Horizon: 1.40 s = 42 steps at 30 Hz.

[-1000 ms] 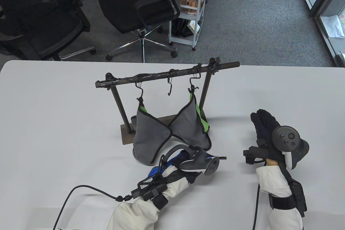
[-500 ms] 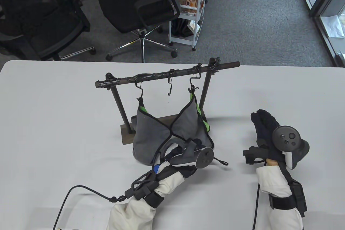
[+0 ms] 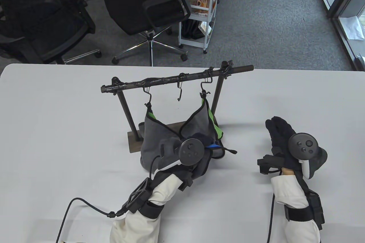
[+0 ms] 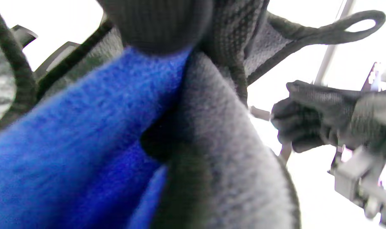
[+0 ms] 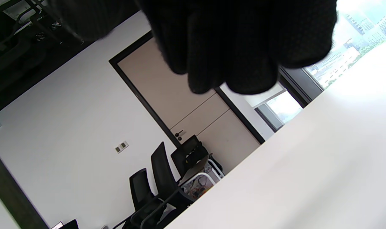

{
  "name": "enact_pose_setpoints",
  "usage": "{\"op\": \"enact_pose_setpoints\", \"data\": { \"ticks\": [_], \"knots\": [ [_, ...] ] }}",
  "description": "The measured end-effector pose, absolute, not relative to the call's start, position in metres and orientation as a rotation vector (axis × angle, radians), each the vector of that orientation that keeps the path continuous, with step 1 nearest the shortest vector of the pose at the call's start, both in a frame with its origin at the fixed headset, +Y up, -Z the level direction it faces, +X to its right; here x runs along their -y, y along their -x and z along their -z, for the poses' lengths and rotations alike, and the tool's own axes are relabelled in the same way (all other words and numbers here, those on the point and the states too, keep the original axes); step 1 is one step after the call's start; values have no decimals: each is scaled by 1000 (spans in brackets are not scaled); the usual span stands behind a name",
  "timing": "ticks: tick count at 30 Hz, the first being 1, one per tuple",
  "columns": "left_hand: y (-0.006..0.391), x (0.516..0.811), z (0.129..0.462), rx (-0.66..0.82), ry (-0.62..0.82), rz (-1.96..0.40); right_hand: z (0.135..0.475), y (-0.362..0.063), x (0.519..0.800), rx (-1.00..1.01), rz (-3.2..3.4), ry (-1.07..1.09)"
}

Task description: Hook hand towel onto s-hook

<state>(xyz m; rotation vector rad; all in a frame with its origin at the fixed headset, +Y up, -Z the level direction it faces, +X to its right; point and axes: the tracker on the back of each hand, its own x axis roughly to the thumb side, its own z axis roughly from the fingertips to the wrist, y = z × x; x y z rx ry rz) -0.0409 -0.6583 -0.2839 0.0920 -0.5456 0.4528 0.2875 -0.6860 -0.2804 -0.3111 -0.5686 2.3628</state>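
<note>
Risk: loop (image 4: 355, 27) missing middle s-hook (image 3: 179, 90), nudging rack (image 3: 176, 79); left grip (image 3: 199, 144) clutching blue-grey towel (image 4: 84, 133); right grip (image 3: 281, 136) idle, state indeterminable.

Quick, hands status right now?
Left hand: grips the blue-and-gray towel.
Right hand: holds nothing, resting on the table.

Grey carpet (image 3: 256, 26) beyond the white table (image 3: 57, 129) — 2 black office chairs (image 3: 148, 6), a white cart (image 3: 199, 12), a window (image 3: 348, 3) at right.
</note>
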Motion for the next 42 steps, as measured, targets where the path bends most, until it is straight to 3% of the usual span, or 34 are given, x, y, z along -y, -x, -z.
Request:
{"op": "enact_pose_setpoints", "data": {
  "ticks": [14,21,42],
  "knots": [
    [87,639,285,417,-162,-959,280,-290,687,554,-2349,328],
    [100,634,280,327,-255,-984,280,-290,687,552,-2348,329],
    [122,637,288,227,-259,-1022,280,-290,687,552,-2348,329]
  ]
}}
